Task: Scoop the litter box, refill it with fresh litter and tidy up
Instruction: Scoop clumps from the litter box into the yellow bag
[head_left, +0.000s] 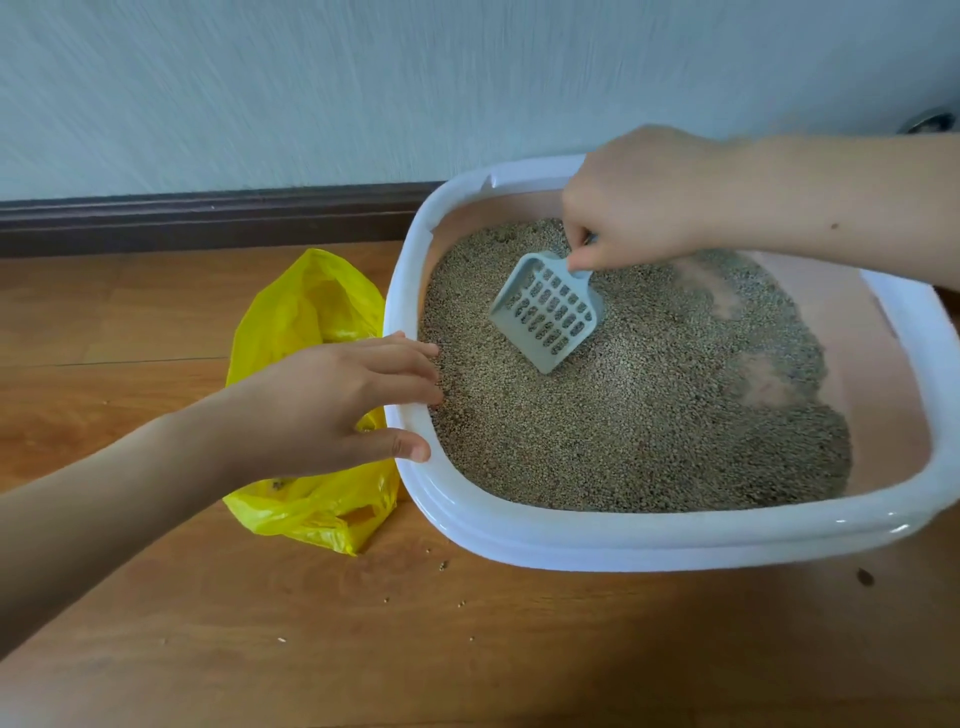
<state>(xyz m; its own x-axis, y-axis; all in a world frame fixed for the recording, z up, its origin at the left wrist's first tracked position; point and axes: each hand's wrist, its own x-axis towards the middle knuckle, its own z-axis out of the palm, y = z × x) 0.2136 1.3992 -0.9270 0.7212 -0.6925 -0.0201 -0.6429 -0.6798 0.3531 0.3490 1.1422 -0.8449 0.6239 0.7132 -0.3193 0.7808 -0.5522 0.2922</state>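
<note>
A white-rimmed litter box with a pink inner wall stands on the wooden floor, filled with brown-grey litter. My right hand grips the handle of a pale blue slotted scoop, whose blade tip rests in the litter. The scoop holds almost nothing. My left hand rests on the box's left rim, fingers straight over the edge, thumb on the rim. A yellow plastic bag lies open on the floor left of the box, partly hidden by my left hand.
A pale wall with a dark baseboard runs right behind the box. Stray litter grains dot the wooden floor in front. A metal object shows at the far right edge by the wall.
</note>
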